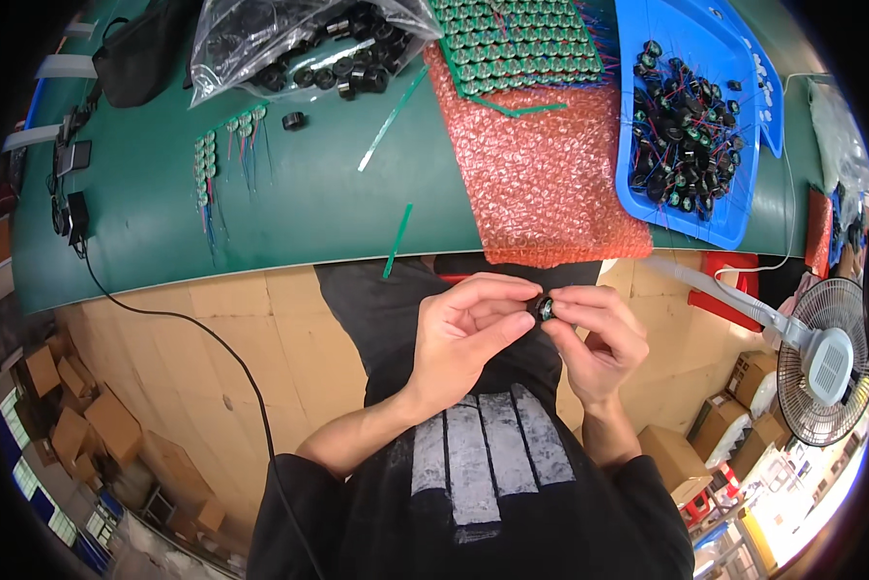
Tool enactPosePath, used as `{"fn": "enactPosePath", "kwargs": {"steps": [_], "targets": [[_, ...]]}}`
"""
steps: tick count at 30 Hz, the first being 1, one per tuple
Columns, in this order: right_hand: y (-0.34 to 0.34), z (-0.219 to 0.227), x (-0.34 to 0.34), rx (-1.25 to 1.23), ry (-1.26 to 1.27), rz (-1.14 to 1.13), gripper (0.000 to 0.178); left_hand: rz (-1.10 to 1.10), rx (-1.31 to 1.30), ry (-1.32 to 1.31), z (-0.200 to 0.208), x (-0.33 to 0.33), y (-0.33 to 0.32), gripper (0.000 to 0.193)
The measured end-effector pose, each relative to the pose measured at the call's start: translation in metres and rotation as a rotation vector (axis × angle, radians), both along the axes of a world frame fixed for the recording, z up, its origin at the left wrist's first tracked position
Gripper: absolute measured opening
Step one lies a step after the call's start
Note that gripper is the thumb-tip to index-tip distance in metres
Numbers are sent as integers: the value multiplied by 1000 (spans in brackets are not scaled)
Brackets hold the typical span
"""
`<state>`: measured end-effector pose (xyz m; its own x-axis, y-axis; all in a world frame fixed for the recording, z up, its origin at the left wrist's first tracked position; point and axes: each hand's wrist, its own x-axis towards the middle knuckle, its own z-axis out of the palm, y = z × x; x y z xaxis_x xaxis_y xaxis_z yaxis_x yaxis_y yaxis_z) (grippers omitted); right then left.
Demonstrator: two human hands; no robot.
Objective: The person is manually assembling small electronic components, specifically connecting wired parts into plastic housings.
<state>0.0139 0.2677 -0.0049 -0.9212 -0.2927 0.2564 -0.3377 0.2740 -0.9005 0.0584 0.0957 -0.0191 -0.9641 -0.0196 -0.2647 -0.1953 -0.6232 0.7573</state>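
Between my two hands, just off the near edge of the table and above my lap, is a small black round housing (pixel 543 308) with a bit of green circuit board in it. My left hand (pixel 463 338) pinches its left side with thumb and fingertips. From the right, the fingertips of my right hand (pixel 599 340) grip the same part. Fingers cover most of it. Beyond my hands, red bubble wrap (pixel 550 184) hangs slightly over the table edge, bearing a panel of round green circuit boards (pixel 516 48) with wires.
A blue tray (pixel 627 184) of black wired parts stands at right. Across the green table (pixel 328 213) lie a plastic bag of black housings (pixel 357 68), a loose housing (pixel 293 121), wired boards (pixel 205 169) and green strips (pixel 397 242). A fan (pixel 826 362) stands right; a black cable (pixel 231 353) hangs left.
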Motion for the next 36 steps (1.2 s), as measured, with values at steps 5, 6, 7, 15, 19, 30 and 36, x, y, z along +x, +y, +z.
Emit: {"fn": "enactPosePath", "kwargs": {"steps": [5,6,7,15,19,30,36], "targets": [[0,-2,3,-12,-60,-30,26,12,14,-25,8,0,-1,23],[0,-4,3,-20,-58,-34,27,17,17,-32,6,1,0,23],[-1,-4,4,-17,-65,-29,27,34,-3,-8,4,3,0,22],[-9,-4,4,15,-47,1,27,102,-66,64,-4,6,0,18],[-9,-1,0,147,116,34,29,87,15,13,-7,7,-1,18],[-5,-2,-3,185,120,67,31,74,114,-24,-11,9,2,20],[-4,6,-8,388,294,205,31,39,43,-71,-9,9,0,30]]}}
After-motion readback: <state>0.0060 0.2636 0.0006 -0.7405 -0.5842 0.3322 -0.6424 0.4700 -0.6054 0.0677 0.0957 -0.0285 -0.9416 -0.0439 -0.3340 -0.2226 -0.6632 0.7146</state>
